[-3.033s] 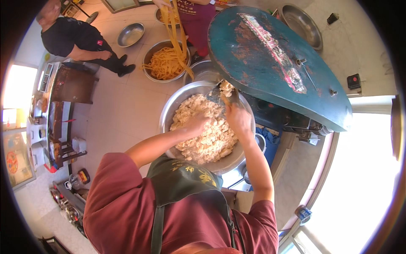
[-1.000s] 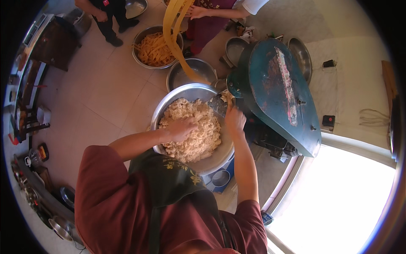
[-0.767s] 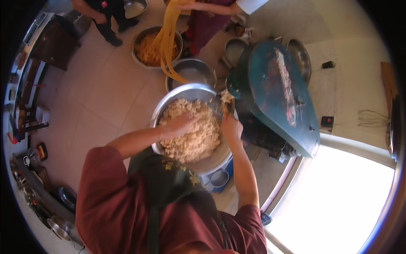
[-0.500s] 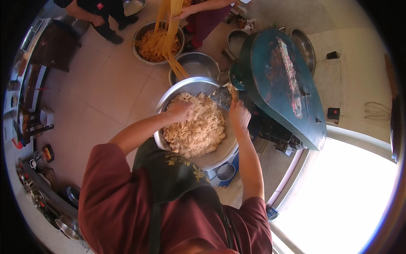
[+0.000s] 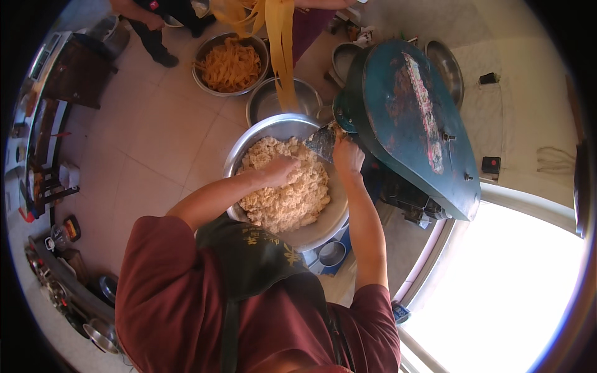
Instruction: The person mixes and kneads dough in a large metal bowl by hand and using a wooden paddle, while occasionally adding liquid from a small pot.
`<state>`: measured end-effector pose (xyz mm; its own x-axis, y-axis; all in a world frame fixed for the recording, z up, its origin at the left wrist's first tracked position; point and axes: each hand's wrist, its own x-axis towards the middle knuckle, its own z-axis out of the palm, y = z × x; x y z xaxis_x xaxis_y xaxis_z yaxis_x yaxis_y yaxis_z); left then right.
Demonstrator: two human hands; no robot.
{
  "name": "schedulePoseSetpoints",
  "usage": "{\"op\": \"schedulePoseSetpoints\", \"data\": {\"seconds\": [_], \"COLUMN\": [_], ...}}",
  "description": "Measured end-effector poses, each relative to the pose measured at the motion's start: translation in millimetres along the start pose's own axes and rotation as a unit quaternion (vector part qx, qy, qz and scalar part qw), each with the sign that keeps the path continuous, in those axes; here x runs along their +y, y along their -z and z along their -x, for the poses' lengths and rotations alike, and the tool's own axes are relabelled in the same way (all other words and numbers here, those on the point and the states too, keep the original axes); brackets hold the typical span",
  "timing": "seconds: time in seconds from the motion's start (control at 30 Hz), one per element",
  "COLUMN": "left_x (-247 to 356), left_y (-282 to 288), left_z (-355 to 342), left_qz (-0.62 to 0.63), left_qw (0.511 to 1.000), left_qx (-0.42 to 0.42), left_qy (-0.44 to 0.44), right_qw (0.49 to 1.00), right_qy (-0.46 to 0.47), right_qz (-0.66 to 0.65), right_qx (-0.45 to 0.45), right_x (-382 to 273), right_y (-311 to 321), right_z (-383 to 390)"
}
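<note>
clearly, the dough [image 5: 286, 202] is pale, crumbly and lumpy, heaped in a wide metal basin [image 5: 280, 126] at mid-frame. the left hand [image 5: 280, 171] lies palm-down on it, fingers bent; the right hand [image 5: 349, 155] reaches up beside the teal machine [image 5: 401, 112]. whether either grip is clenched, i cannot tell.

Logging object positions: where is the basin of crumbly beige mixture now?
In the head view, the basin sits near the centre, just beyond the dark apron, with the teal machine at its upper right.
</note>
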<state>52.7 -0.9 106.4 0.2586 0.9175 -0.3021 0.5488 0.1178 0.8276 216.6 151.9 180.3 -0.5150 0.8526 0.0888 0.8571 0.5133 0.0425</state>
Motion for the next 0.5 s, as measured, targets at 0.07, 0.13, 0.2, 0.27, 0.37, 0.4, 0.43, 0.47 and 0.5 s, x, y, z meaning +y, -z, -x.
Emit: {"op": "schedulePoseSetpoints", "data": {"seconds": [0.07, 0.13, 0.2, 0.27, 0.37, 0.4, 0.43, 0.47, 0.5], "left_x": [-3.6, -7.2, -2.1, 3.7, 9.4, 11.7, 6.1, 11.5, 19.1], "left_y": [0.0, 11.6, 11.4, 8.4, 18.2, 32.1, 30.4, 35.6, 39.7], "left_z": [10.0, 10.6, 9.8, 8.2, 24.0, 23.3, 26.8, 25.6, 31.0], "left_qz": [0.016, 0.043, 0.153, 0.221, 0.279, 0.285, 0.275, 0.276, 0.278], "left_qw": [0.999, 0.995, 0.988, 0.974, 0.957, 0.955, 0.956, 0.956, 0.957], "left_qx": [0.028, 0.042, 0.006, 0.048, 0.078, 0.082, 0.099, 0.094, 0.084], "left_qy": [-0.034, -0.081, 0.005, 0.006, 0.008, 0.009, 0.014, 0.018, 0.028], "right_qw": [0.995, 0.99, 0.991, 0.992, 0.991, 0.992, 0.996, 0.998, 0.996], "right_qy": [-0.008, -0.016, -0.023, -0.035, -0.067, -0.076, -0.057, -0.04, -0.045], "right_qz": [0.026, 0.022, -0.018, 0.009, -0.019, -0.025, -0.012, 0.005, 0.004], "right_qx": [-0.098, -0.139, -0.134, -0.121, -0.111, -0.093, -0.072, -0.05, -0.079], "right_x": [-7.5, -14.2, -15.9, -13.6, -10.2, -5.8, -0.2, 7.1, 2.9], "right_y": [6.9, 19.3, 18.9, -10.3, 5.7, 16.5, 17.0, 18.9, 29.2], "right_z": [15.1, 22.9, 23.4, -2.1, 10.3, 12.3, 19.3, 25.7, 25.4]}}
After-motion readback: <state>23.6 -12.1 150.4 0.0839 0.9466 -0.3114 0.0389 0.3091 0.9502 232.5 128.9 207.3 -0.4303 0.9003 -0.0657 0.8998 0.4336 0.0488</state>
